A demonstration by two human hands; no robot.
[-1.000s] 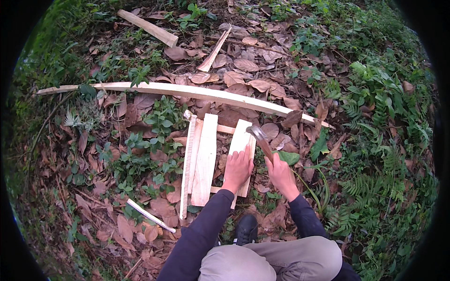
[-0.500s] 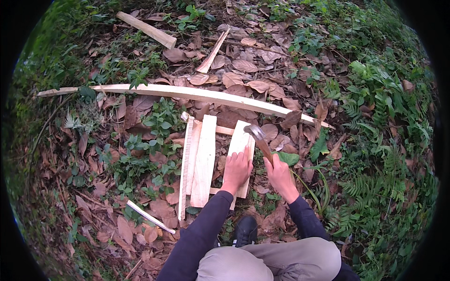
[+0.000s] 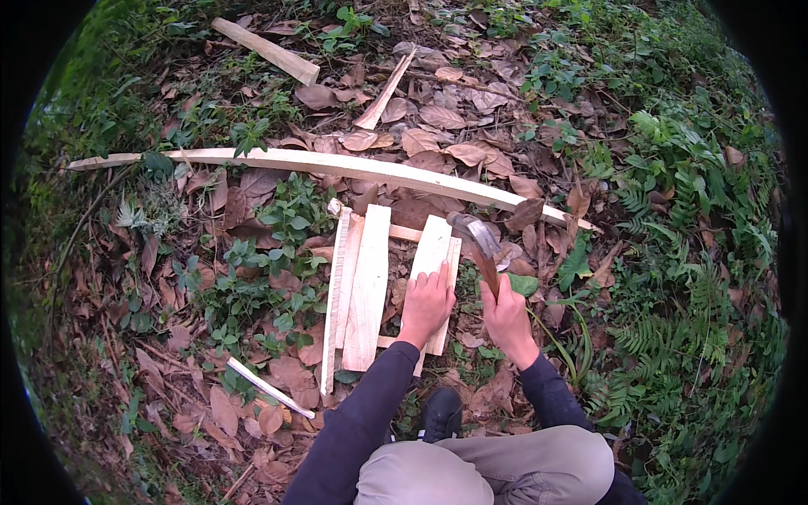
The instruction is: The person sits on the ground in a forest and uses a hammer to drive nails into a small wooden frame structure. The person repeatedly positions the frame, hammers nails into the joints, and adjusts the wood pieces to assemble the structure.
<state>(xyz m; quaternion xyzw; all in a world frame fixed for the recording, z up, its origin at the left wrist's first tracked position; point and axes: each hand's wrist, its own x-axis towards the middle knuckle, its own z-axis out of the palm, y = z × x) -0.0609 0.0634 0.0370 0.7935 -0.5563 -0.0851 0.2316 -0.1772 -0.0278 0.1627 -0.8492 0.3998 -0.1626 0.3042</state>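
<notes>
My right hand [image 3: 507,318] is closed round the wooden handle of a claw hammer [image 3: 486,261]. The hammer's metal head is raised near the far end of a pale wooden board [image 3: 432,242]. My left hand [image 3: 427,308] lies on that board with its fingers stretched along it. The board sits at the right side of a small frame of wood pieces. To its left, a second wide board [image 3: 368,290] lies across the same crosspieces [image 3: 405,234]. A narrow rough-edged strip [image 3: 335,303] stands along the frame's left side. Any nail under my fingers cannot be seen.
A long thin pole [image 3: 370,168] lies across the ground beyond the frame. Farther off are a short wood piece [image 3: 268,52] and a pointed splinter [image 3: 387,91]. A thin stick [image 3: 269,389] lies at near left. Dry leaves and green plants surround everything; my shoe [image 3: 442,412] is close in front.
The hammer head has shifted slightly to the right and tilted, coming off the board's far end. My right hand moved a little with it; my left hand has stayed on the board.
</notes>
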